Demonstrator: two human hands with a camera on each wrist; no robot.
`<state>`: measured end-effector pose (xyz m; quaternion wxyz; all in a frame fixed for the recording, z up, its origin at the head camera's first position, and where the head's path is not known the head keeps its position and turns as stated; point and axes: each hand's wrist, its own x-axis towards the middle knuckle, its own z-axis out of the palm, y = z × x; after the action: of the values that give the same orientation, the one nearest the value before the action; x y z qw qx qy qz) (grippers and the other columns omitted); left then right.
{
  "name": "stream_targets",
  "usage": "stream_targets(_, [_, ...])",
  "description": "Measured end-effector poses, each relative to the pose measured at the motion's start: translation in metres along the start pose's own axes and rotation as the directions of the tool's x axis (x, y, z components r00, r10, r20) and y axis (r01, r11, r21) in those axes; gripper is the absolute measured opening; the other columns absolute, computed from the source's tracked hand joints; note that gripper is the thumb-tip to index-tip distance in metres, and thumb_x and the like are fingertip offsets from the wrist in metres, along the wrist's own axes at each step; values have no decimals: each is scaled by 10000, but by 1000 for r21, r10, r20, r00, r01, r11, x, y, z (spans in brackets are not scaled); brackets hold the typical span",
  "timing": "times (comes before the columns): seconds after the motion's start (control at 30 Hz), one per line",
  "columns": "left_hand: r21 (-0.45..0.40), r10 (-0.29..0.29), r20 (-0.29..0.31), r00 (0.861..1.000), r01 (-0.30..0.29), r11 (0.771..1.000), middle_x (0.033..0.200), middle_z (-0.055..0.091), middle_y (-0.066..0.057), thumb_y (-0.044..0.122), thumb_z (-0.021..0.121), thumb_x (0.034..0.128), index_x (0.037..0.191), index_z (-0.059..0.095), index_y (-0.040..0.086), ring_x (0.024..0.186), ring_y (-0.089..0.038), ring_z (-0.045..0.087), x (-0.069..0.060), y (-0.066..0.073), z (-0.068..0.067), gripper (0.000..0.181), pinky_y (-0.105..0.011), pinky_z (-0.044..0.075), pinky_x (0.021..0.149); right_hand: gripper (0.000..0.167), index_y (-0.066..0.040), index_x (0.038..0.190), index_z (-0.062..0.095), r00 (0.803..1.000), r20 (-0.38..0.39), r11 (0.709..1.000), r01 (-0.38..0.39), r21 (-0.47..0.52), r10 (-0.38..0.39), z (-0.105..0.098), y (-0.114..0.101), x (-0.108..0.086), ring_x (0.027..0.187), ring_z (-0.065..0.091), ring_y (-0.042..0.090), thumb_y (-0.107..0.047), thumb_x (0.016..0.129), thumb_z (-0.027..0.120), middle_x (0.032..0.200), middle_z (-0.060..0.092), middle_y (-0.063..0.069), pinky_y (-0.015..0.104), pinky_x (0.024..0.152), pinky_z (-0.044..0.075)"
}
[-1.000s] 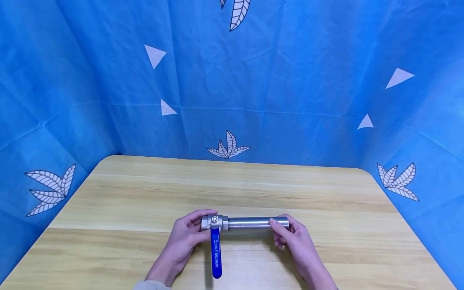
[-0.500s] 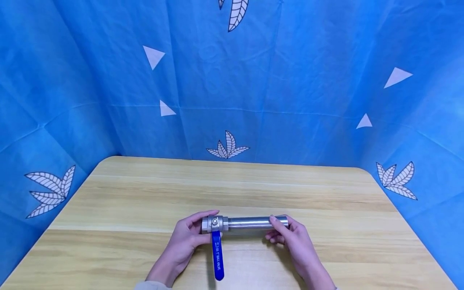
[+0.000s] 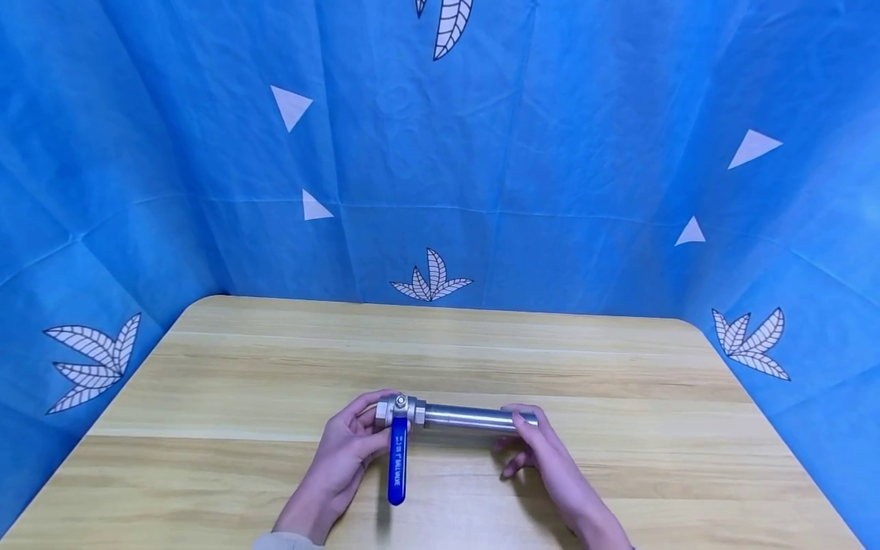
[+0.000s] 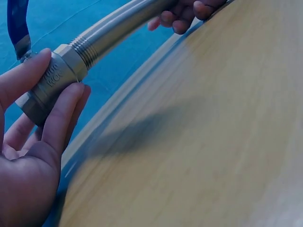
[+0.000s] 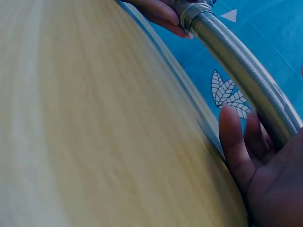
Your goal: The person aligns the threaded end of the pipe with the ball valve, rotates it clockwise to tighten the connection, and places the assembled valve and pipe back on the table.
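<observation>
A metal ball valve [image 3: 412,410] with a blue lever [image 3: 397,462] is joined to a steel pipe [image 3: 467,417], held above the table. My left hand [image 3: 341,451] grips the valve body [image 4: 52,80], thumb on the near side and fingers behind. The lever points toward me. At the pipe's far right end, my right hand [image 3: 543,447] holds it between thumb and index finger, the other fingers loosely bent below. Threads [image 4: 84,51] show at the joint in the left wrist view. In the right wrist view, the pipe [image 5: 251,75] crosses over the right hand [image 5: 265,175].
The wooden table [image 3: 440,351] spreads beneath both hands, its far corners rounded. Blue cloth [image 3: 426,153] with white triangles and leaf prints hangs behind it and along both sides. A shadow [image 4: 147,132] falls on the tabletop.
The valve end has risen and moved slightly left, so the pipe now slopes down to the right. The lever swung a little left with it. The right hand shifted left, its lower fingers spreading.
</observation>
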<state>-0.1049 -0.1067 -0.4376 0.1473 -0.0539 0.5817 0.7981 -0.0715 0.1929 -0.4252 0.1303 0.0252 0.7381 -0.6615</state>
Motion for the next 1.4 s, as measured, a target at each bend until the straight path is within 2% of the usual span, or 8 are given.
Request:
stream_targets(0.1, [-25,1,2,1000,-1,1000,1299,744,-98,-108,725,857,1527,529,2,1081,-207,750,0,-1,-1,706,-321,647,964,552,-206,1633,345,1000,-5,1000,-22,-9,22,0,0,0,923,723,277,-424,1134,434,1361,572,254,272,990,504])
stream_targets(0.17, [-34,-5,-3,1000,5,999,1312,737,-106,-104,716,872,1536,521,2,1083,-212,757,1,-2,-2,700,-328,645,977,618,-233,1675,302,1000,-6,999,-23,22,23,0,1,0,940,722,262,-365,1111,515,1389,550,231,258,999,505])
stream_targets(0.33, [-35,-21,-20,1000,20,999,1332,738,-112,-77,721,899,1543,522,13,1092,-208,771,0,-1,-3,680,-331,643,987,722,-217,1663,410,998,-62,995,13,95,-7,-1,4,5,842,669,178,-209,1010,718,1163,599,83,234,828,559])
stream_targets(0.47, [-34,-23,-19,1000,22,999,1307,753,-95,-110,709,866,1529,533,10,1084,-201,767,-1,-1,-4,696,-320,648,966,623,-185,1554,564,991,-135,990,38,132,-20,2,6,7,801,652,157,-148,967,768,1027,627,42,244,759,581])
stream_targets(0.67, [-1,-11,7,1000,11,1000,1267,769,-47,-126,720,798,1476,577,17,1070,-182,748,-2,-2,-6,707,-275,640,881,361,-3,1306,652,977,-210,981,80,177,-42,6,8,9,801,679,183,-132,984,751,970,690,74,283,731,629])
stream_targets(0.87, [-6,-10,6,1000,10,1000,1244,769,-40,-129,724,783,1441,604,36,1042,-189,752,-2,-2,-7,689,-273,641,865,353,24,1274,648,982,-182,983,84,166,-53,6,8,9,784,692,180,-122,974,763,950,708,70,286,705,631])
stream_targets(1.1, [-21,-5,18,1000,6,1000,1297,751,-66,-99,735,830,1500,583,58,1053,-209,771,-2,-3,-8,705,-293,646,901,550,-17,1382,587,987,-129,984,113,135,-95,3,9,8,801,725,161,-20,882,817,1056,727,57,293,696,630])
stream_targets(1.4, [4,-38,-8,999,38,999,1327,746,-81,-91,724,852,1520,576,85,1056,-196,743,1,-1,-5,706,-269,614,874,497,-21,1286,640,985,-157,989,92,115,-73,4,10,8,811,718,161,-18,840,858,1023,731,22,296,760,634])
